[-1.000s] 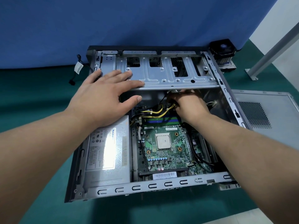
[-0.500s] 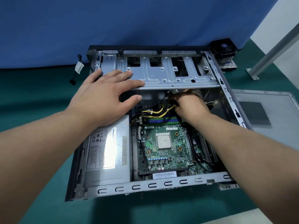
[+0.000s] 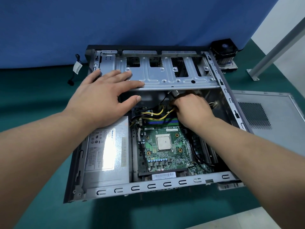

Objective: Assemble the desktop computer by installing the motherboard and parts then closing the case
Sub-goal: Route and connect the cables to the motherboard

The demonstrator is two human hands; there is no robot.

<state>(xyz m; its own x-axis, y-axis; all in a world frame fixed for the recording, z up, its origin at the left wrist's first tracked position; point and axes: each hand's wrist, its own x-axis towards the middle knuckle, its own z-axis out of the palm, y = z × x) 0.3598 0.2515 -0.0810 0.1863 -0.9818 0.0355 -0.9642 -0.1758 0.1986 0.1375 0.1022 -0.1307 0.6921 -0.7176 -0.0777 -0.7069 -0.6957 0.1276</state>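
The open computer case (image 3: 165,183) lies flat on the green table. Inside it sits the green motherboard (image 3: 165,154) with a bare CPU (image 3: 163,142) in the middle. The silver power supply (image 3: 105,154) fills the left side. My left hand (image 3: 105,98) rests flat, fingers spread, on the metal drive cage (image 3: 173,76). My right hand (image 3: 191,108) reaches under the cage's edge with fingers curled round the yellow and black power cable bundle (image 3: 158,113). Its fingertips are hidden.
The case side panel (image 3: 272,116) lies flat to the right. A CPU cooler with fan (image 3: 224,50) stands behind the case's far right corner. A loose tagged cable (image 3: 76,68) hangs left of the case. A grey metal post (image 3: 277,47) rises at the right.
My right hand has shifted slightly under the drive cage at the cables. My left hand stays pressed on the cage.
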